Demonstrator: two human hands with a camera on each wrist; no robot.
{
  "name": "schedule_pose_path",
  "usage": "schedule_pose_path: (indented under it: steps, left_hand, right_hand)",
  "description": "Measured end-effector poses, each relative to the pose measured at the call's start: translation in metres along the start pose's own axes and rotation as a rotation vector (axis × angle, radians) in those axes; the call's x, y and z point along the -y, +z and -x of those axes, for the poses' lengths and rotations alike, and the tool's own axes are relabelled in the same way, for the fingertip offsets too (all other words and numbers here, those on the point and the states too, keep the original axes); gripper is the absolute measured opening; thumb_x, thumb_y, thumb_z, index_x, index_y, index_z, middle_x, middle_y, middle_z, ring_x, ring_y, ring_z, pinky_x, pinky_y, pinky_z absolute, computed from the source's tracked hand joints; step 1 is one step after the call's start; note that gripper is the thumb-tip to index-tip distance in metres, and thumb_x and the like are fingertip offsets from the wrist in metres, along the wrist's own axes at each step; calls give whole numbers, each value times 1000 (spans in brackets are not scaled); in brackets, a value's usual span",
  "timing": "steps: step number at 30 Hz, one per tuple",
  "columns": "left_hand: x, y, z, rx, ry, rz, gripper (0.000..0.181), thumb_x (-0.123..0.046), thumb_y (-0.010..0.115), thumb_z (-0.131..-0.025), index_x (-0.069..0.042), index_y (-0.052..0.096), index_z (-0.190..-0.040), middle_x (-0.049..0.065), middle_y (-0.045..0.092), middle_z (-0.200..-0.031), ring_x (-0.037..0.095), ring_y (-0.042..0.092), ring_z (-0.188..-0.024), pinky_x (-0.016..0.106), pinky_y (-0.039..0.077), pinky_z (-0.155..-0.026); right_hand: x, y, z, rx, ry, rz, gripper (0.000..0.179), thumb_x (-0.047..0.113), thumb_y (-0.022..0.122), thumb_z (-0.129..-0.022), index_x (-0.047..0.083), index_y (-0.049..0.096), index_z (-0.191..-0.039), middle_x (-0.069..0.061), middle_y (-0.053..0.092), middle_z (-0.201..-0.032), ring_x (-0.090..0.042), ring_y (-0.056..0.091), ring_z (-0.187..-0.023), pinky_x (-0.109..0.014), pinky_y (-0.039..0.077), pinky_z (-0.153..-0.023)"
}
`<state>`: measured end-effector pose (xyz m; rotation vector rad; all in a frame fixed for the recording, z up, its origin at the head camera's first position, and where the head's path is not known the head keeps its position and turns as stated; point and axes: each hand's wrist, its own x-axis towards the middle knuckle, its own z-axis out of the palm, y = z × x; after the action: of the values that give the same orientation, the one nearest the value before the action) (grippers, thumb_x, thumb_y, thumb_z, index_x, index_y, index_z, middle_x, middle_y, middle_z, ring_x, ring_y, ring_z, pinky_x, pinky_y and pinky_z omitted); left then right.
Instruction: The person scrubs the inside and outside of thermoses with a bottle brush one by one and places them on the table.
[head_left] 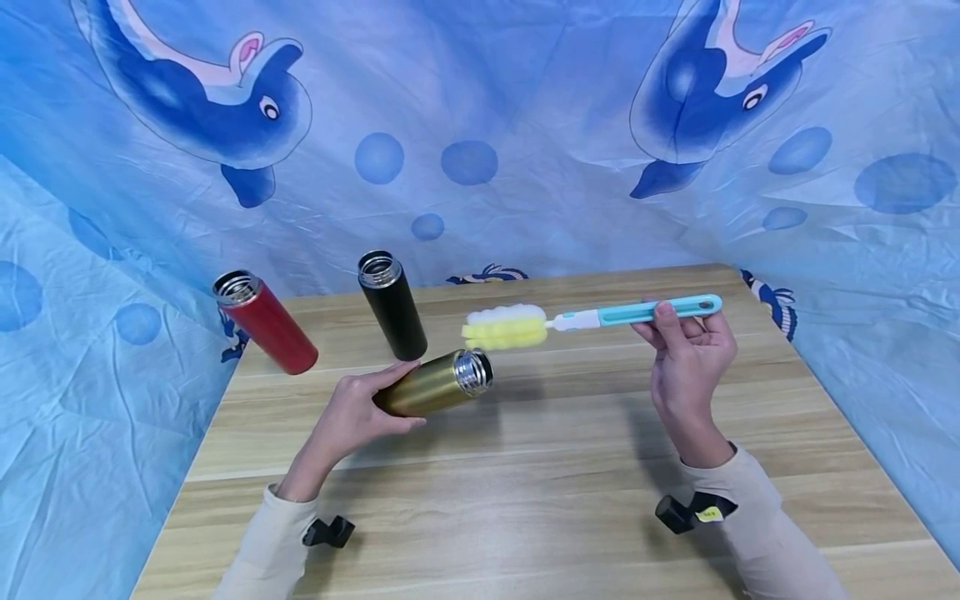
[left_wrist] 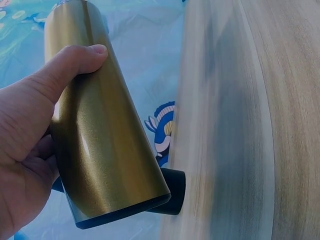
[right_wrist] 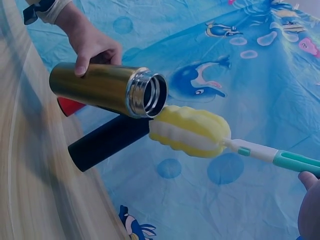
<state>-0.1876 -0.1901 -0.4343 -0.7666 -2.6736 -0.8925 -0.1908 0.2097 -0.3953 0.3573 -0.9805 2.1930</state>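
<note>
My left hand (head_left: 367, 408) grips a gold metal bottle (head_left: 427, 386), tilted on its side above the table, its open threaded mouth turned to the right. In the left wrist view the thumb lies across the gold body. My right hand (head_left: 690, 358) holds a bottle brush (right_wrist: 190, 132) by its teal and white handle (head_left: 637, 312). The brush's yellow and white sponge head points left, just above and beside the bottle's mouth in the head view. Whether the sponge touches the rim cannot be told.
Behind the gold bottle a black bottle (head_left: 393, 308) stands upright without a lid. Further left stands a red bottle (head_left: 270, 325), also lidless. The wood-grain table (head_left: 525, 500) ends at a blue dolphin-print sheet (head_left: 480, 225) at the back and sides.
</note>
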Motion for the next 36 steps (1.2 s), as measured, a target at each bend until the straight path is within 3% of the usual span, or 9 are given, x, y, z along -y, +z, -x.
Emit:
schedule_pose_path:
  steps: [36]
  left_hand:
    - [4,2,-5,-38,-73,-26,79,-32,97,-67,-10,67,-136,13,71,-126,26,73,-93,43,58,-75]
  right_hand:
    - [7,-13,5,54,-24,53,8,-15,61,-94,-16,57,-100,-30,72,-90,-31,77,-83,-34,60,-67]
